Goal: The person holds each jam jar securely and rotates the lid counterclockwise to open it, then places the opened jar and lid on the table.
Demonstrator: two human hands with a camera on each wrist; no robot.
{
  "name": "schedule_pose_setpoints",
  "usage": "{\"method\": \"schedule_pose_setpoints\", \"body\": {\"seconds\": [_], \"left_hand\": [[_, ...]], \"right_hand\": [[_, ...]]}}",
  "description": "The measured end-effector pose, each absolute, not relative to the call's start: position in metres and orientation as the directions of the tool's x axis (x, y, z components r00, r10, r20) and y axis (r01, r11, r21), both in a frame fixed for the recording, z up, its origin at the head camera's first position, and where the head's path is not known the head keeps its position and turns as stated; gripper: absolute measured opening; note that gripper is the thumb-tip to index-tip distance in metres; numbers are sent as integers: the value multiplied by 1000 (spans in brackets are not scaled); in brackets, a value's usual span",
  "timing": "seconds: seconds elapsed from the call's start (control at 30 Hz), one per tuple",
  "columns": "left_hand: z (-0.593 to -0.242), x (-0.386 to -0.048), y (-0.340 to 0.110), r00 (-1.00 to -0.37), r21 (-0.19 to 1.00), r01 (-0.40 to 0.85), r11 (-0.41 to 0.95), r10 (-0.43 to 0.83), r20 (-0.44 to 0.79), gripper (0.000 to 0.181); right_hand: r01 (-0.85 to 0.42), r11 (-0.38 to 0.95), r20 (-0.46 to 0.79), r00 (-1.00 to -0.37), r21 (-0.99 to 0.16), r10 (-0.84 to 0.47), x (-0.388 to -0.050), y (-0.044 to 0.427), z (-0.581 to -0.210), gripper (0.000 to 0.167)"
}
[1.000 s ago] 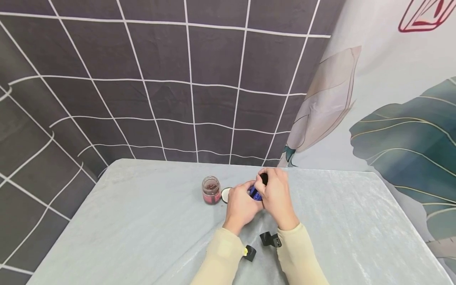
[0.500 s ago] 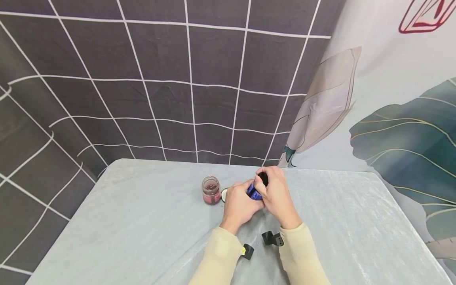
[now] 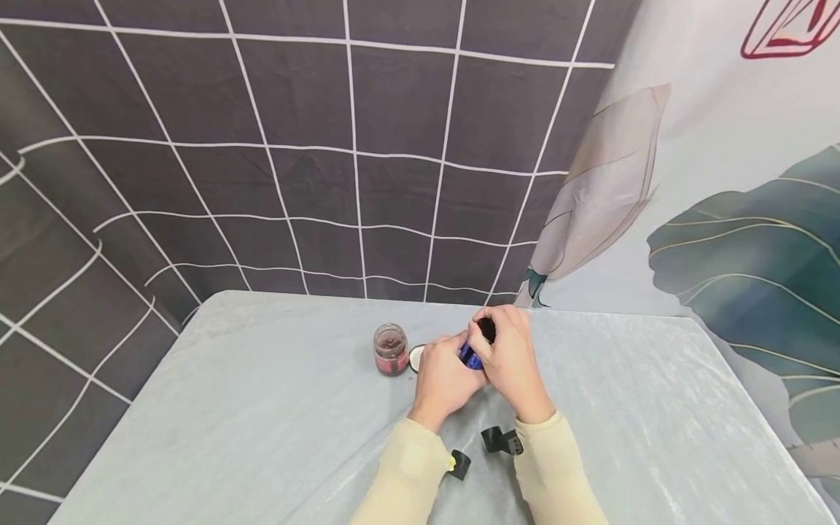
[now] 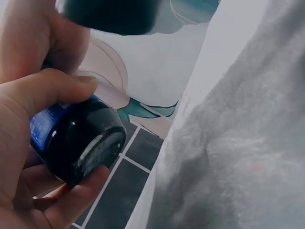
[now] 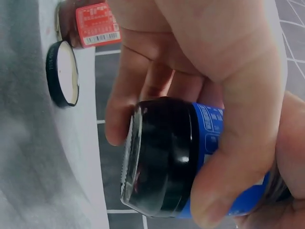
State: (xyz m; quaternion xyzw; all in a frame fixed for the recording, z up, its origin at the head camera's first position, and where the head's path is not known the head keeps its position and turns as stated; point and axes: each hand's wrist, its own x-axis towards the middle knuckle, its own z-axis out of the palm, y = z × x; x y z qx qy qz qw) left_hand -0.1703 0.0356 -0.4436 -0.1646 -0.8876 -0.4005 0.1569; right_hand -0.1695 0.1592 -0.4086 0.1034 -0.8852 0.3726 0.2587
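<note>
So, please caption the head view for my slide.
Left hand holds a blue-labelled jar; right hand grips its black lid.

Couldn't catch a word on the blue label (image 5: pixel 208 121) of the held jar (image 5: pixel 164 157), the barcoded red label (image 5: pixel 97 24) of the open jar (image 3: pixel 391 353) or the dark lid (image 5: pixel 63 74)!

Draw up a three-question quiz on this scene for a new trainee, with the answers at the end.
1. Multiple choice: what colour is the label on the held jar? A red; B blue; C yellow.
2. True or false: the loose lid lies beside the open glass jar with its pale inside facing up.
3. Fill in the blank: the left hand grips the held jar's body, while the right hand grips its black ____.

Key: 1. B, blue. 2. True. 3. Cap.
</note>
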Motion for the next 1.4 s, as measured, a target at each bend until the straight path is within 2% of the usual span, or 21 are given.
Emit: {"method": "schedule_pose_setpoints", "body": {"seconds": [0.33,0.63,0.97,1.17,1.4], "left_hand": [[-441,-172,31,-904,699,418,580,187,385,42],[-444,-171,35,-910,682,397,615,163,382,51],[-444,-174,33,-922,675,356,646,125,366,54],[-442,-174,31,-917,659,364,659,130,377,49],[-443,-174,30,-915,655,370,659,138,378,47]], "right_hand": [[-450,679,567,-821,-580,-61,-171,165,-410,8],[-384,678,489,-871,-627,-42,-169,165,-407,11],[-356,687,425,-902,-634,-76,-166,168,-406,25],[-311,684,368,-927,-660,-67,-164,170,-402,35],[-320,706,375,-923,-631,-83,-163,173,-398,42]]}}
